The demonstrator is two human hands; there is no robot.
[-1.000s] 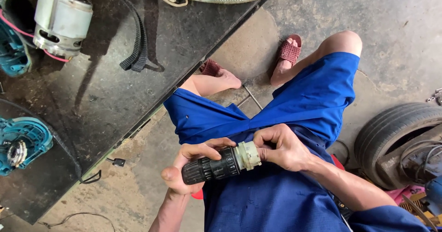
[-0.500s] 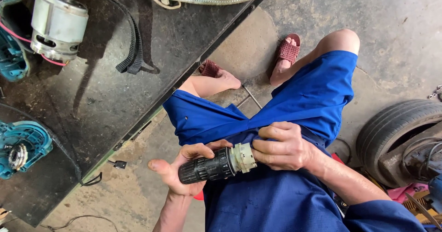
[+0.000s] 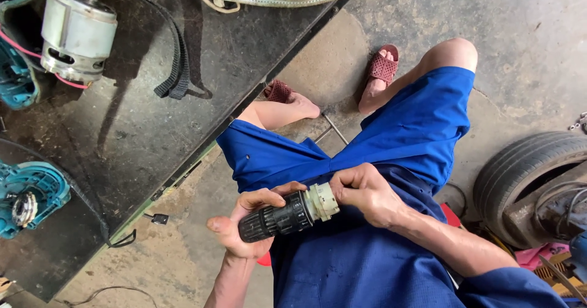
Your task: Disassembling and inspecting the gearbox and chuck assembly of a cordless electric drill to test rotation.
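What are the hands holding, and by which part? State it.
A drill chuck assembly: left hand grips its black ribbed end, right hand its pale gearbox end.

The left hand (image 3: 244, 225) is closing again around the black ribbed chuck (image 3: 276, 218): half a second ago its fingers were spread open beneath it, and now they are curling over the top as they did a second ago. The right hand (image 3: 364, 193) is shifting its hold on the pale gear housing (image 3: 322, 201), its fingers now pinching the end rather than wrapping over it. The assembly is tilting slightly, its black end dipping lower toward the floor.
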